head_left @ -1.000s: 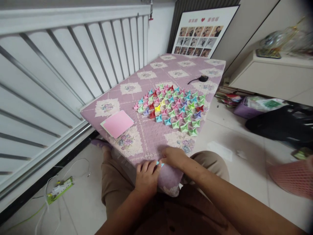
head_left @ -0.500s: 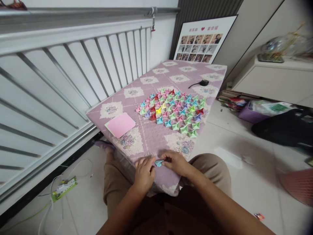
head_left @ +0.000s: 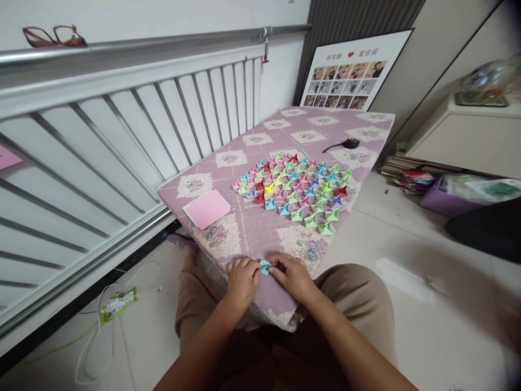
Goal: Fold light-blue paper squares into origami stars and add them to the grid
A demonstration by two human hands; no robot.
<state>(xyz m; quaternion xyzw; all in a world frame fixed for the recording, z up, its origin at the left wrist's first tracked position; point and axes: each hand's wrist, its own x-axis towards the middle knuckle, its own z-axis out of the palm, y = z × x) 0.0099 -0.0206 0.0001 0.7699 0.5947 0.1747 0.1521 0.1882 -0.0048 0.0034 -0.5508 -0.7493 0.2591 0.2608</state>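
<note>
A small folded piece of blue paper (head_left: pixel 265 266) is between my hands at the near corner of the cloth-covered table (head_left: pixel 260 231). My left hand (head_left: pixel 243 279) pinches its left side, fingers together. The thumb and fingers of my right hand (head_left: pixel 292 276) are closed on its right side. Beyond my hands stand several rows of small folded paper shapes (head_left: pixel 301 190) in green, pink, blue, red, yellow and purple. A stack of flat square paper sheets (head_left: pixel 207 209), pink on top, lies to the left of them.
A black object with a thin cord (head_left: pixel 350 143) lies farther back on the table. White railings (head_left: pixel 163 119) run along the left side, with glasses (head_left: pixel 55 37) on the upper rail. A photo board (head_left: pixel 354 70) leans behind the table. A power strip (head_left: pixel 118 306) is on the floor.
The view has shifted, so the glasses show more fully and a pink piece appears at the left edge. The blue paper's outline has changed between my fingers, and my left fingers are closer together.
</note>
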